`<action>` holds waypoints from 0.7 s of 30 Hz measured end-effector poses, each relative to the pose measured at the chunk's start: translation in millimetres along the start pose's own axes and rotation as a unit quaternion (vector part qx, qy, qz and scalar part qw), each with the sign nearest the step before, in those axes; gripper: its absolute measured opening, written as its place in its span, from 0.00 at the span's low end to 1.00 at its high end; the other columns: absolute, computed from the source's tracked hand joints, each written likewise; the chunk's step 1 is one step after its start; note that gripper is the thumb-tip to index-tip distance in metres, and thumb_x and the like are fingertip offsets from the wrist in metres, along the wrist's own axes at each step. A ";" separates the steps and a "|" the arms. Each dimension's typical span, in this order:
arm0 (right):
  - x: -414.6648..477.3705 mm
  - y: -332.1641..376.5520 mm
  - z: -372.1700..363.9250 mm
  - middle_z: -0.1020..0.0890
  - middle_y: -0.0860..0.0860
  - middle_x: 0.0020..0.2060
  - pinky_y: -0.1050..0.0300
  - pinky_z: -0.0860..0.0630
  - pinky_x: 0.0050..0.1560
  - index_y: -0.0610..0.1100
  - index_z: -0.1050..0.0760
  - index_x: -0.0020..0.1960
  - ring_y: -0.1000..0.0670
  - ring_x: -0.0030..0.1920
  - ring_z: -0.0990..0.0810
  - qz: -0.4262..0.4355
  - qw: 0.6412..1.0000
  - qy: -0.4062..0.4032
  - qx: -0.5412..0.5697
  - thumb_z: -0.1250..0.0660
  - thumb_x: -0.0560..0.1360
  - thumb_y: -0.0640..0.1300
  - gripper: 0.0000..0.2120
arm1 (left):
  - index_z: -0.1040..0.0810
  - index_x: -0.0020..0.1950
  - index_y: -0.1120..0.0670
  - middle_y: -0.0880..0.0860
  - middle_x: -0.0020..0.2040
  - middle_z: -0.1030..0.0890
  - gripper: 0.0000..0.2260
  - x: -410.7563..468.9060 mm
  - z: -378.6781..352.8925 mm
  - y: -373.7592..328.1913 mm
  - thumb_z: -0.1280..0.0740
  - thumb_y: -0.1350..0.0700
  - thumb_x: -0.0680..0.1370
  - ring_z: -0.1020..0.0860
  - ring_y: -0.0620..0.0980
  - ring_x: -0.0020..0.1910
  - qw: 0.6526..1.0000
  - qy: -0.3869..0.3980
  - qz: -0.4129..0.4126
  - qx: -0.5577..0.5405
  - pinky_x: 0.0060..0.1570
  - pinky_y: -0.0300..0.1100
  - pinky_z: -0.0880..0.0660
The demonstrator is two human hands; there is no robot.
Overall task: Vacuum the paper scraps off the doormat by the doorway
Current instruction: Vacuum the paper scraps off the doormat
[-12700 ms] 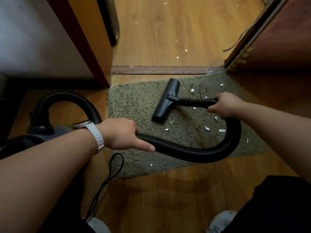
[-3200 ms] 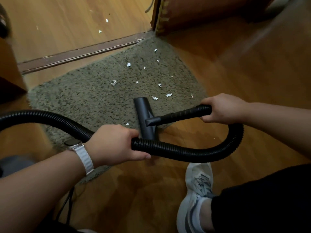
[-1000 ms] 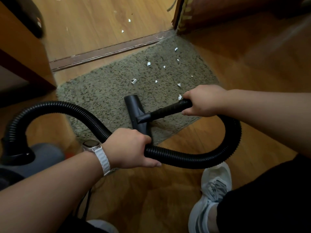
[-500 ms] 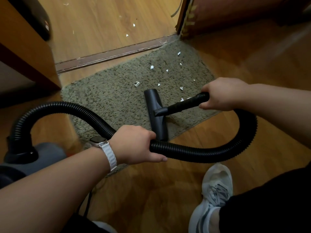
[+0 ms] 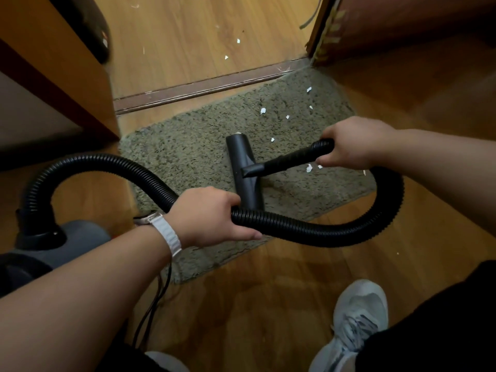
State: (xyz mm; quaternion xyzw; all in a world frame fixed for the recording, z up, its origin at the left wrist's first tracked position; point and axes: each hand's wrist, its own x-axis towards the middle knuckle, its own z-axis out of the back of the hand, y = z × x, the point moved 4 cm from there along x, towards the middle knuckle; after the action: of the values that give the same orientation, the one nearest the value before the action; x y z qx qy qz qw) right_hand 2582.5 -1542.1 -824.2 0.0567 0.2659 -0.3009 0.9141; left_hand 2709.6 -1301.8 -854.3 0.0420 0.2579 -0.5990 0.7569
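A shaggy grey-green doormat (image 5: 193,162) lies in front of the door threshold. Several white paper scraps (image 5: 263,110) dot its far right part; one scrap (image 5: 309,167) lies just under the wand. The black vacuum floor nozzle (image 5: 245,170) rests lengthwise on the middle of the mat. My right hand (image 5: 354,142) grips the black wand handle (image 5: 290,159) leading to the nozzle. My left hand (image 5: 208,217) is closed around the ribbed black hose (image 5: 322,233), which loops from the wand to the left.
The grey vacuum body (image 5: 75,237) sits at the left on the wooden floor, its cord (image 5: 158,288) trailing toward me. A wooden door frame (image 5: 61,76) stands left, a brown door (image 5: 389,25) right. More scraps (image 5: 237,41) lie past the threshold (image 5: 204,88). My shoe (image 5: 357,318) is near right.
The nozzle has slid a little farther up the mat toward the threshold, reaching the scrap that lay ahead of its tip. Both hands keep their grips.
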 end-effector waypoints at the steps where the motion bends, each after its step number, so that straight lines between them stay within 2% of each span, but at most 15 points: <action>1: 3.9 -1.1 2.3 0.22 0.53 0.36 0.57 0.32 0.32 0.53 0.24 0.47 0.54 0.36 0.25 -0.002 1.000 -0.006 0.009 0.32 0.74 0.60 0.11 | 0.29 0.37 0.47 0.45 0.31 0.25 0.29 0.9 1.3 1.4 0.42 0.20 0.65 0.26 0.42 0.31 1.000 -0.005 0.003 0.000 0.33 0.42 0.27; 5: 19.4 1.4 6.9 0.22 0.52 0.37 0.57 0.32 0.32 0.53 0.24 0.48 0.52 0.37 0.24 -0.011 0.998 -0.027 0.047 0.32 0.75 0.60 0.11 | 0.29 0.37 0.47 0.45 0.31 0.25 0.29 2.2 2.8 7.7 0.41 0.20 0.65 0.26 0.42 0.31 1.000 -0.012 0.020 0.004 0.31 0.42 0.32; 13: 48.5 19.0 13.0 0.23 0.51 0.39 0.58 0.32 0.32 0.52 0.25 0.51 0.48 0.40 0.24 -0.037 0.996 -0.051 0.064 0.33 0.76 0.62 0.14 | 0.29 0.37 0.48 0.45 0.31 0.25 0.30 -4.0 8.2 20.7 0.42 0.20 0.65 0.27 0.42 0.31 0.998 -0.017 0.052 0.014 0.33 0.42 0.28; 16: 54.9 25.8 12.6 0.21 0.50 0.39 0.58 0.31 0.32 0.50 0.23 0.52 0.47 0.40 0.22 -0.045 0.995 -0.048 0.072 0.33 0.75 0.63 0.17 | 0.28 0.37 0.48 0.45 0.31 0.25 0.30 -6.7 9.5 22.7 0.41 0.21 0.65 0.27 0.42 0.31 0.998 -0.020 0.053 0.017 0.32 0.42 0.30; 21: 58.1 30.6 8.5 0.21 0.49 0.40 0.58 0.32 0.32 0.48 0.23 0.54 0.46 0.41 0.22 -0.055 0.996 -0.026 0.069 0.33 0.75 0.64 0.20 | 0.28 0.37 0.48 0.45 0.31 0.24 0.30 -11.4 10.5 25.2 0.42 0.20 0.65 0.25 0.43 0.32 0.998 -0.022 0.051 0.014 0.36 0.43 0.23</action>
State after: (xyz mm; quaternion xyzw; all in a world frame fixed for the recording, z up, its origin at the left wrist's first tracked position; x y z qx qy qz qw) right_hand 2643.5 -1549.7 -848.9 0.0969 0.2235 -0.3701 0.8965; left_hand 2734.9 -1288.6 -846.3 0.0523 0.2298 -0.5643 0.7912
